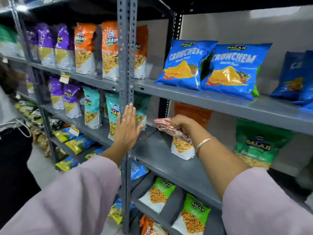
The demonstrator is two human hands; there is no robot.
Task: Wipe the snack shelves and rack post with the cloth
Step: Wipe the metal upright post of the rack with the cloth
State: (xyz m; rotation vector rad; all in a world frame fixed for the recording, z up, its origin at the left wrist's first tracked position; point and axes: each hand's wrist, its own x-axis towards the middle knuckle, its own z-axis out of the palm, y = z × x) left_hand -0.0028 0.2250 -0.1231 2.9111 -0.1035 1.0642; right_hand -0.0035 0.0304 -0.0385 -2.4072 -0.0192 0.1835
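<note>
A grey perforated rack post (125, 65) runs top to bottom at the centre. My left hand (127, 126) lies flat and open against the post, level with the middle shelf (162, 160). My right hand (182, 123) is closed on a red-and-white cloth (171, 128) held just above the back part of that grey shelf, to the right of the post. An orange snack bag (182, 148) stands on the shelf behind my right wrist, partly hidden by hand and cloth.
Blue Crunchem bags (186, 65) stand on the shelf above (220, 102). A green Balaji bag (259, 143) stands at the right. Purple, orange and teal bags (92, 107) fill the left-hand shelves. Another person (10, 126) stands at the far left. Green bags (159, 194) lie below.
</note>
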